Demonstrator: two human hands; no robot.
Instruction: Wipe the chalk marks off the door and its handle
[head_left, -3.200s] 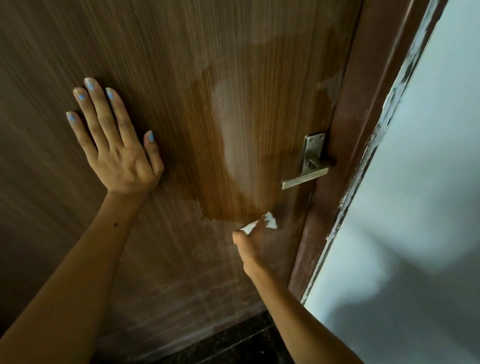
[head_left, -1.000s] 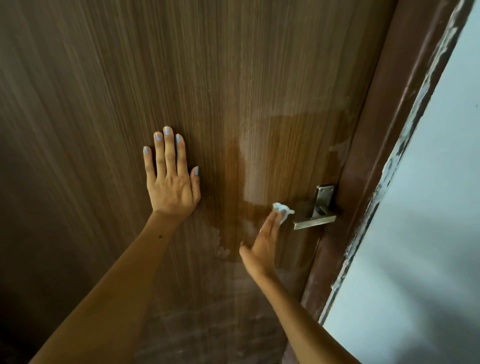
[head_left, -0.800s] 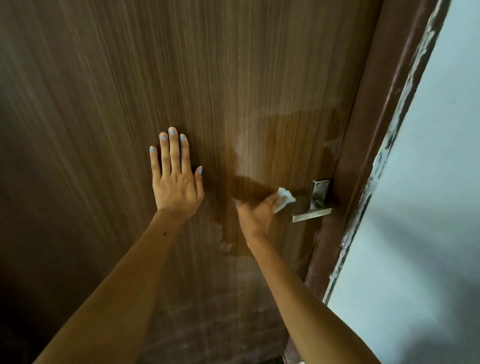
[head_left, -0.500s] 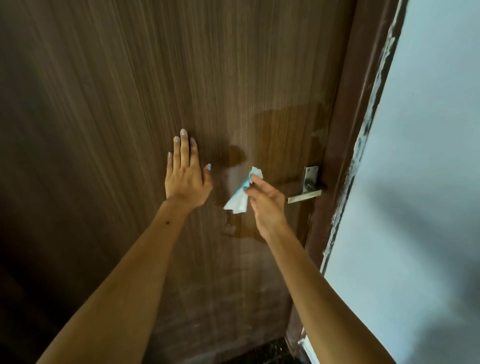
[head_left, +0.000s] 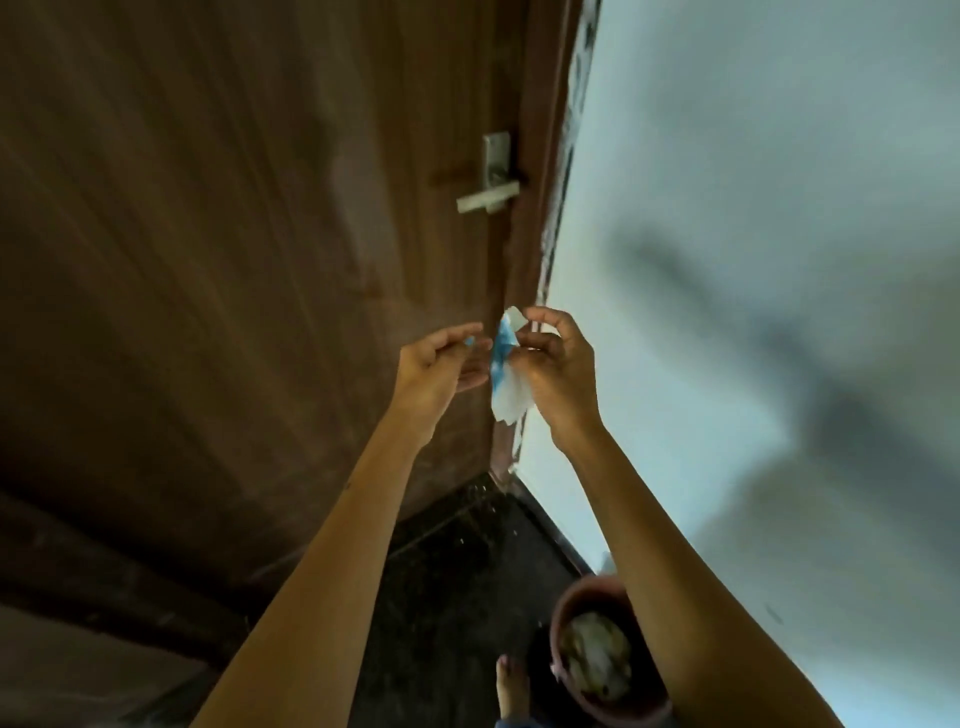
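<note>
I see both hands raised clear of the door (head_left: 218, 270). The right hand (head_left: 558, 371) pinches a white-and-blue wipe (head_left: 505, 371) between thumb and curled fingers — the wipe hangs down from the fingertips. The left hand (head_left: 436, 366) sits just beside it, fingers loosely curled, tips near the wipe; contact cannot be confirmed. The handle (head_left: 488, 195) sits well above the fingers — untouched.

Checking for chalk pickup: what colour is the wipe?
White with blue smears, seen in the head view: wipe.
</note>
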